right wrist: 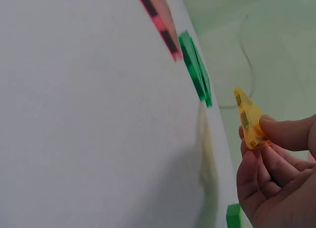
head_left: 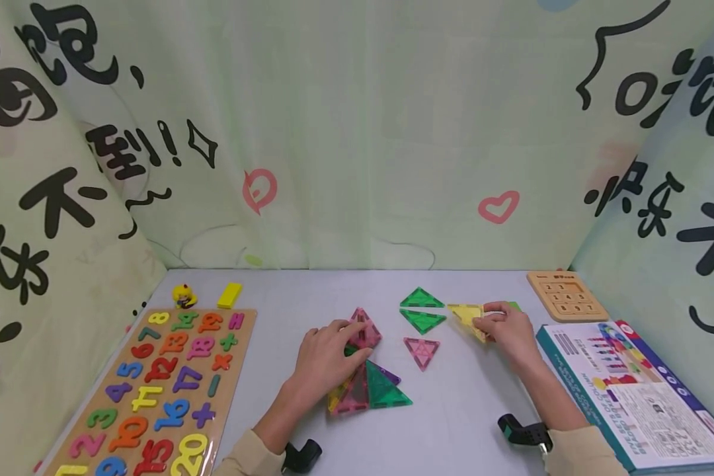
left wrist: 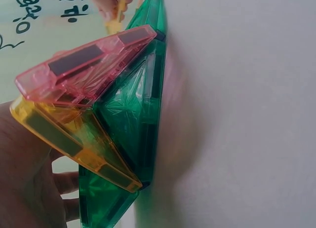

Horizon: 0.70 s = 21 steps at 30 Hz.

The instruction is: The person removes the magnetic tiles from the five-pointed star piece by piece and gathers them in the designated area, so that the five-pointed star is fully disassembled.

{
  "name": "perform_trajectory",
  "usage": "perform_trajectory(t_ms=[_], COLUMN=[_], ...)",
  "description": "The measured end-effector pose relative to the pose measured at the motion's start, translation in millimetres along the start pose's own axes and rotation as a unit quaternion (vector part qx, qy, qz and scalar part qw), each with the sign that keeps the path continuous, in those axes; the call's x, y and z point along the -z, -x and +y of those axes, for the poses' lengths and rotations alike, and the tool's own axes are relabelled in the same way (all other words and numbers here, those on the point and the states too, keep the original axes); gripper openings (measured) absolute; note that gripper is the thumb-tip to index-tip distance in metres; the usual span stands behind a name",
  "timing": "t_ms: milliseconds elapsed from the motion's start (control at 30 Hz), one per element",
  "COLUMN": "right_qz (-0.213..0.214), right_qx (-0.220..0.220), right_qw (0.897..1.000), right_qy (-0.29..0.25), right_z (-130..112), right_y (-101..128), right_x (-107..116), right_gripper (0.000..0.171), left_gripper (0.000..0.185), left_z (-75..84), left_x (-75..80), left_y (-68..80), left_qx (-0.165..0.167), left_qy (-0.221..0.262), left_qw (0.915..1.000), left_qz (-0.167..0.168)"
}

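My left hand (head_left: pixel 327 357) holds a built shape of see-through magnetic tiles, with fingers and thumb curled about its upper part. Pink (left wrist: pixel 74 65), yellow (left wrist: pixel 64 139) and green tiles (left wrist: pixel 131 109) lean together in it, seen close in the left wrist view. My right hand (head_left: pixel 508 334) pinches a yellow triangular magnetic tile (right wrist: pixel 250 119) between thumb and fingers, raised off the table. Two loose green triangular tiles (head_left: pixel 422 321) lie flat to the left of that tile. A small pink triangular tile (head_left: pixel 421 352) lies nearer to me.
On the left lies a board of coloured numbers (head_left: pixel 175 383), with a toy figure (head_left: pixel 184 295) and a yellow block (head_left: pixel 229 295) behind it. A box (head_left: pixel 636 390) and a wooden number board (head_left: pixel 566 295) lie at right. A green piece (right wrist: pixel 233 215) sits near my right hand.
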State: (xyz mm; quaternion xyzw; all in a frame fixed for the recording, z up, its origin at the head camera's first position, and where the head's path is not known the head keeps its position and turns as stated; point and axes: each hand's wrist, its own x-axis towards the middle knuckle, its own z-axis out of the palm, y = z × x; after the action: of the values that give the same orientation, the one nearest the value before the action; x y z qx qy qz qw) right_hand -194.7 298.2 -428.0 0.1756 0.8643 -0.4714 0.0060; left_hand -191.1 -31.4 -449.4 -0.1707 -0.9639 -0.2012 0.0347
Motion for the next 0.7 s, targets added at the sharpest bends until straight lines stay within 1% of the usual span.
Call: perform_trajectory(t_ms=[133,200,267,367,467,600,700], right_qz=[0.017,0.020,0.033,0.061,0.082,0.093,0.105], right_qx=[0.004,0.008,0.020,0.040,0.052,0.058,0.073], right_qw=[0.999,0.997,0.995,0.986,0.976,0.966,0.960], right_qy=[0.048,0.067,0.095,0.147,0.197,0.235,0.249], right_z=[5.6,8.0,10.8,12.5,12.2,12.5,14.0], right_y=[-20.8,-29.3,-36.4,-43.1,-45.6,-45.8,-43.9], right_x=[9.0,9.6,7.4,3.5,0.4,-3.1,-6.0], right_gripper=[0.044,0.043,0.042,0.040,0.038,0.037,0.034], left_gripper=[0.056,0.056,0.056,0.055,0.055,0.055,0.055], left_z=[-0.7,-0.9,-0.6,0.3,0.8,-0.1,-1.4], left_x=[0.1,0.0,-0.5,-0.8,-1.1,-1.7,-2.1], left_y=[-0.5,-1.0,-0.6,-0.2,0.0,0.0,-0.1], left_qx=[0.003,0.002,0.002,0.003,0.003,0.001,0.001], left_qy=[0.004,0.005,0.004,0.002,0.002,0.000,-0.003], left_qw=[1.0000,1.0000,1.0000,1.0000,1.0000,1.0000,1.0000], left_qz=[-0.005,-0.006,-0.006,-0.006,-0.006,-0.004,-0.004])
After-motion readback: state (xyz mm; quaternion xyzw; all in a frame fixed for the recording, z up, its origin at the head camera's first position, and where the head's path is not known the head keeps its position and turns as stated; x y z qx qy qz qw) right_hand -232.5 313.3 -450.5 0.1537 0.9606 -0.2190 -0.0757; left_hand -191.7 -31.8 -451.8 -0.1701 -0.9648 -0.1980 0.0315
